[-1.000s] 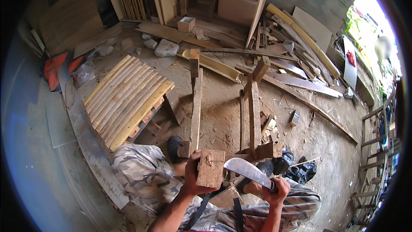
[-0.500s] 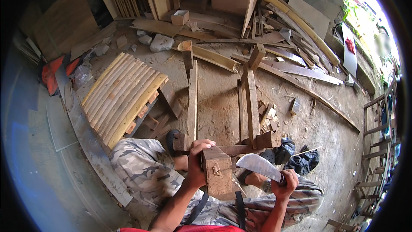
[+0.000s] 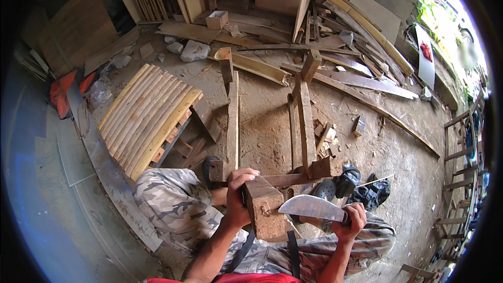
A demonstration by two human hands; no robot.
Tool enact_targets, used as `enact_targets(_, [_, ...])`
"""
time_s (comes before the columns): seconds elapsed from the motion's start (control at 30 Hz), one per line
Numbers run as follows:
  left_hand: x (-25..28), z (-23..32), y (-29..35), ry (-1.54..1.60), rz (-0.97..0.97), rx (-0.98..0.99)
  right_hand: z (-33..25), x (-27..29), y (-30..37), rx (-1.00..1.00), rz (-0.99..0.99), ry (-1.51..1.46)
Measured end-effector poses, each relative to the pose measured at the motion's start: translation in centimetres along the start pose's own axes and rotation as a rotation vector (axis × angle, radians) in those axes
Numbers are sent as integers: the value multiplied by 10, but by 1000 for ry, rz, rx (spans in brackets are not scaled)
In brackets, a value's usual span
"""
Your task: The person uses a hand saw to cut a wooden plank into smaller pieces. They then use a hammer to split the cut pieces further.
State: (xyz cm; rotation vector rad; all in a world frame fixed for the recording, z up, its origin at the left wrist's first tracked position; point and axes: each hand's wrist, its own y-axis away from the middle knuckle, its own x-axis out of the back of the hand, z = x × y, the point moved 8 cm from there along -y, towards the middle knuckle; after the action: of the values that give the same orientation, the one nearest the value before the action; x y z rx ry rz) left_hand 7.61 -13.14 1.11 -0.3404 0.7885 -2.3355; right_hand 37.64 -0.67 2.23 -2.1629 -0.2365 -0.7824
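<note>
My left hand [image 3: 240, 200] is wrapped round the left side of a thick wooden block [image 3: 268, 211], its fingertips over the top edge. The block's near end is rough, with a chipped patch. In my right hand [image 3: 354, 223] is the handle of a machete [image 3: 315, 207], its broad, curved blade pointing left. The blade's tip overlaps the block's right edge; whether it touches cannot be told. Just beyond the block lies a wooden frame [image 3: 233, 131] of two long rails joined by a crosspiece [image 3: 285, 180], with short posts at its far end.
Left of the frame stands a slatted wooden panel [image 3: 149, 120]. Wood offcuts [image 3: 327, 139] and a black plastic bag [image 3: 371, 194] lie to the right. Scrap boards [image 3: 361, 81], a bamboo pole [image 3: 367, 31], stones [image 3: 195, 51] and a small box [image 3: 217, 20] sit farther back.
The machete blade has dropped and shifted left, bringing its tip to the block's right edge. My left hand keeps its grip on the block. The whole view has shifted slightly.
</note>
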Motion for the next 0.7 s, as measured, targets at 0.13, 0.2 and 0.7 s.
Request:
enact_targets(0.13, [-1,4,-1,-27,0,-7,2,1,0,-38,4,7])
enact_targets(0.2, [-2,5,-2,-48,3,-8,3,2,0,-46,10,13])
enact_targets(0.7, [0,1,-1,-15,-8,25,3,3,0,-44,23,2])
